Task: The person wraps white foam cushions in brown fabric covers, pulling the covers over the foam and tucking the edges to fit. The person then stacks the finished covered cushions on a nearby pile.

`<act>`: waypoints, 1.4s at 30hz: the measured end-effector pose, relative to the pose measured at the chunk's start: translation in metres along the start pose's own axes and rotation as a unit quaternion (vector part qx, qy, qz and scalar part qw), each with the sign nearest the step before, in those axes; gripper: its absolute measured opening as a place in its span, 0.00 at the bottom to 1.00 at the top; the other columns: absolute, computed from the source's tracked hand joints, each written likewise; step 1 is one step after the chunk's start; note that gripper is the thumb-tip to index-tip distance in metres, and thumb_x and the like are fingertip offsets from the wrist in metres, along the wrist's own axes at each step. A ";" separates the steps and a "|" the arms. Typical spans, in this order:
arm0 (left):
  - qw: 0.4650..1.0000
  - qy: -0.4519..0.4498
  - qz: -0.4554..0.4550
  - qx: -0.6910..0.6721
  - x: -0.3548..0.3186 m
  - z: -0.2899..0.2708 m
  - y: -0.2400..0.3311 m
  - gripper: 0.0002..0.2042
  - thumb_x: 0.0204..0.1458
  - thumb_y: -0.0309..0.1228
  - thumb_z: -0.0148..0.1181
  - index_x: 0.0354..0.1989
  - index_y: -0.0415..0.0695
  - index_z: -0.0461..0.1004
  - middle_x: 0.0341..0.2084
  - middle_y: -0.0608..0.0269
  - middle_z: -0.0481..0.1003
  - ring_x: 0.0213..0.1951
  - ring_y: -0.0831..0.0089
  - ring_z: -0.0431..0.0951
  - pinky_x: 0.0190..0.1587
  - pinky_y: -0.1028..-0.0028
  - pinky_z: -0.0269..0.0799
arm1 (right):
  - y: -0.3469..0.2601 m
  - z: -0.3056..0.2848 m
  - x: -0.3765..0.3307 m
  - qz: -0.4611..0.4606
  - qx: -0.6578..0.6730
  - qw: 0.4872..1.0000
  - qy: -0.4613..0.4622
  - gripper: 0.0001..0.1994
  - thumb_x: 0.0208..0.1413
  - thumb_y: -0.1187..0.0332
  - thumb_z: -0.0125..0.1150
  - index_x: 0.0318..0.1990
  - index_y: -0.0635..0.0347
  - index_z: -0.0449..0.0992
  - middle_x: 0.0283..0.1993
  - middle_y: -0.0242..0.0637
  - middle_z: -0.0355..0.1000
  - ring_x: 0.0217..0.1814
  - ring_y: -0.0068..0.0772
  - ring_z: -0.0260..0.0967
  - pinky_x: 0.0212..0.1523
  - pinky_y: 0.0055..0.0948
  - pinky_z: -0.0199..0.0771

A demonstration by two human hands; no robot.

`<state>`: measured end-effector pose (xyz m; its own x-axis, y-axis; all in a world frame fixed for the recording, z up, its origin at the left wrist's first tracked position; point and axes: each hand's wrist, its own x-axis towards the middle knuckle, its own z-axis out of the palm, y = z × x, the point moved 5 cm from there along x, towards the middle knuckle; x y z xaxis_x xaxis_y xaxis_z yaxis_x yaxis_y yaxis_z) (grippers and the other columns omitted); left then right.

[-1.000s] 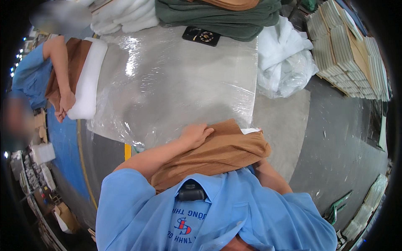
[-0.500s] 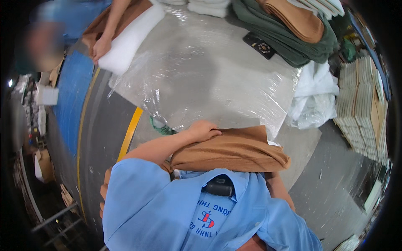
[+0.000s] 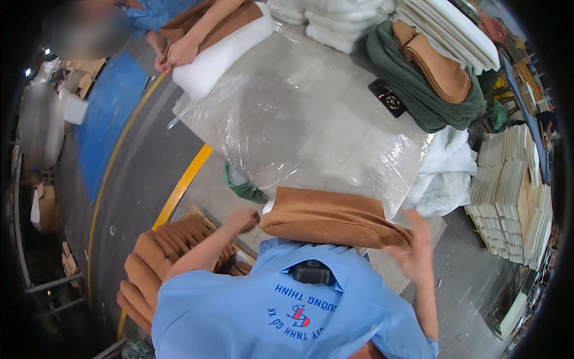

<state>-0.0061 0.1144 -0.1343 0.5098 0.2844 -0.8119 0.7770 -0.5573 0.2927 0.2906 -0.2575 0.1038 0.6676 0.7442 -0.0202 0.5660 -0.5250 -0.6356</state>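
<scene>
Left hand (image 3: 244,219) gripped the folded brown cover's (image 3: 332,218) 9 o'clock end; right hand (image 3: 412,245) spread open at 3. Best kept level.

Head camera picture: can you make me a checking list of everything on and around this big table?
Surface: table covered with crinkly clear plastic sheet.
Job's things: folded brown fabric piece at the near table edge, held at both ends.
Clutter: green and brown fabric pile, white padding stack, small black box, white plastic bundle, white foam piece.
Grippers: left hand grips the brown piece's left end; right hand is open at its right end.
Cables: nothing seen.
Surroundings: stack of brown pieces low on the left, pale slat stacks on the right, yellow floor line, a co-worker's hands on the foam.
</scene>
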 end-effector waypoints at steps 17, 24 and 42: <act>0.626 -0.152 0.387 -0.660 -0.044 -0.068 0.240 0.24 0.66 0.30 0.59 0.69 0.40 0.64 0.57 0.52 0.78 0.60 0.56 0.79 0.63 0.56 0.73 | -0.051 -0.026 0.040 0.098 0.094 0.988 0.073 0.27 0.51 0.61 0.77 0.56 0.60 0.76 0.47 0.47 0.82 0.51 0.47 0.81 0.53 0.42 0.79; 0.677 -0.188 0.463 -0.540 -0.057 -0.102 0.351 0.14 0.67 0.31 0.60 0.57 0.41 0.74 0.52 0.62 0.80 0.55 0.73 0.79 0.61 0.67 0.73 | -0.013 -0.027 -0.010 0.067 0.481 0.821 0.300 0.30 0.52 0.75 0.76 0.63 0.69 0.70 0.58 0.42 0.79 0.58 0.34 0.77 0.61 0.37 0.76; 0.835 -0.011 0.424 -0.352 -0.044 -0.146 0.460 0.07 0.58 0.27 0.69 0.39 0.40 0.77 0.34 0.65 0.79 0.38 0.74 0.78 0.44 0.68 0.75 | -0.027 0.052 -0.017 0.079 0.607 0.648 0.454 0.31 0.52 0.78 0.74 0.62 0.66 0.65 0.59 0.43 0.75 0.61 0.36 0.74 0.62 0.38 0.76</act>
<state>0.3833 -0.0409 0.1096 0.9856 0.0027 -0.1691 0.1688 0.0471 0.9845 0.2389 -0.2350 0.0812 0.9919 -0.1178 -0.0465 0.0272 0.5568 -0.8302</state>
